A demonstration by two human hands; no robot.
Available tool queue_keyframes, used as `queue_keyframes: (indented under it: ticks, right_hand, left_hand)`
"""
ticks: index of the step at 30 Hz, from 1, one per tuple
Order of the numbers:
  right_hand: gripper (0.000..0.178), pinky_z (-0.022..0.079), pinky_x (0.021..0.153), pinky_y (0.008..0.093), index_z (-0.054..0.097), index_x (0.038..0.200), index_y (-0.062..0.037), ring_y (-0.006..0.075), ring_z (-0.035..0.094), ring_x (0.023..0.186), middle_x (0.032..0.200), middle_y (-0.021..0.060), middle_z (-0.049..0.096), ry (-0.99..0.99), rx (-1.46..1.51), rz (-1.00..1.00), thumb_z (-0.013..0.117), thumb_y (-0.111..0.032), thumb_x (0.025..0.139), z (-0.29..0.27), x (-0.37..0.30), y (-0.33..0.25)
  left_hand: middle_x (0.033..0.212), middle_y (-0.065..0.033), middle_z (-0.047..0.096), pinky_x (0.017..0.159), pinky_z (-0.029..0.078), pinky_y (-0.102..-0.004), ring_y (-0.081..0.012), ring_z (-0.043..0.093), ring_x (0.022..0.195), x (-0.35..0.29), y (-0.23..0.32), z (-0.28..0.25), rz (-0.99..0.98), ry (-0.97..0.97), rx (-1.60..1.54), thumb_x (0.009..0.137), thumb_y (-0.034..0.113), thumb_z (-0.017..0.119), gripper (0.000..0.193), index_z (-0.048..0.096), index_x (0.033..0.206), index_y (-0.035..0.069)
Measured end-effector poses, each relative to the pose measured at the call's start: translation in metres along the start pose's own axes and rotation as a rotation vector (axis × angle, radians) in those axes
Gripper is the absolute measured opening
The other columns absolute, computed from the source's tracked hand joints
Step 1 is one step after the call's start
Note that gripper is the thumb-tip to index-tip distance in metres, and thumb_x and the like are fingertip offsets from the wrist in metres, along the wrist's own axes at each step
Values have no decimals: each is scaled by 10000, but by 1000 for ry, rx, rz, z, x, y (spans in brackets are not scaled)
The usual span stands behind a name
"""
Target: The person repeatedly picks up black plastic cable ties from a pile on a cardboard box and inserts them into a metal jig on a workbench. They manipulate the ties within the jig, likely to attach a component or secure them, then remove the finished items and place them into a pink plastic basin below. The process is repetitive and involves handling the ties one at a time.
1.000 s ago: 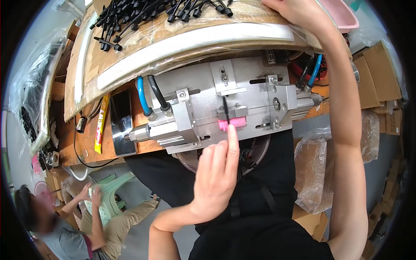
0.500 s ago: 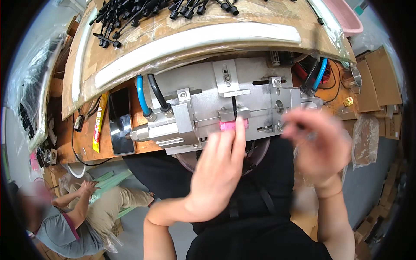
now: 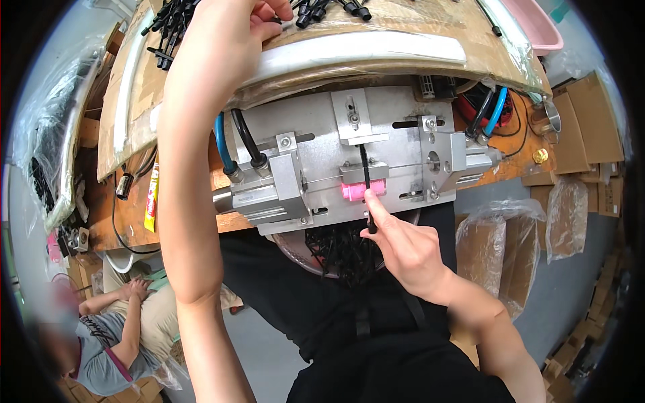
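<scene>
A thin black wand [image 3: 365, 161] lies lengthwise across the pink block [image 3: 356, 191] of the metal fixture [image 3: 322, 134], its far end reaching the upper bracket. My right hand [image 3: 410, 255] is closed on the wand's thick near end, with the index finger stretched along it by the block. My left hand [image 3: 259, 27] is up at the far board, fingers curled together at the pile of black wands [image 3: 178, 30]. What its fingertips hold is mostly hidden. Below the fixture, a bowl [image 3: 295, 252] at my lap holds many more black wands.
Blue and black hoses [image 3: 245, 138] run to the cylinders at both ends of the fixture. A white padded strip [image 3: 363, 50] edges the cardboard-covered board. A yellow packet [image 3: 152, 201] lies at left, a metal cup [image 3: 547, 121] at right. Another person [image 3: 111, 336] sits at lower left.
My left hand has gone from the pink block up to the pile on the board. My right hand has come in from the right and taken hold of the black wand's near end.
</scene>
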State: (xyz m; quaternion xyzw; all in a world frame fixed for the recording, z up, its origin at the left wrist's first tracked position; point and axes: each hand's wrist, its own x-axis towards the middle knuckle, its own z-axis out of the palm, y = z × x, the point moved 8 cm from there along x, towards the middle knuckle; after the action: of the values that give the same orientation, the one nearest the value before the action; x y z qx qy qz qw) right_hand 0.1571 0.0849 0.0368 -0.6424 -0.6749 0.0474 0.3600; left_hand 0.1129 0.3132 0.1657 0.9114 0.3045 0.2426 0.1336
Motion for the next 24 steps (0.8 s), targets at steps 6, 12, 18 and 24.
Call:
queue_keyframes:
  ticks: [6, 12, 18, 24]
  right_hand:
    - [496, 452, 518, 294, 587, 1208, 22, 190, 567, 606, 769, 72, 602, 293, -158, -197, 770, -88, 761, -74, 71, 2]
    - [191, 460, 607, 251, 635, 1032, -15, 116, 585, 693, 832, 60, 656, 428, -630, -368, 624, -164, 912, -109, 217, 63]
    - [153, 476, 622, 261, 641, 1007, -31, 106, 581, 700, 832, 51, 647, 136, -313, 153, 599, -153, 927, -126, 226, 77]
    - [189, 462, 588, 258, 636, 1015, -9, 110, 556, 683, 859, 64, 627, 193, 590, 211, 621, -172, 920, -157, 179, 102]
  left_hand:
    - [892, -82, 625, 791, 488, -300, -194, 608, 852, -67, 20, -9, 186, 283, 58, 842, -50, 611, 158, 632, 991, -3]
    - [1048, -168, 594, 811, 508, -380, -301, 602, 935, -185, 67, 45, 26, 191, -100, 681, -55, 725, 450, 668, 1126, -17]
    - [962, -106, 511, 773, 480, -306, -215, 528, 832, -194, 90, 108, 32, -39, 94, 720, -64, 609, 649, 463, 1351, -109]
    - [949, -98, 495, 764, 478, -287, -206, 510, 823, -187, 90, 117, 11, -23, 185, 728, -56, 599, 672, 421, 1373, -115]
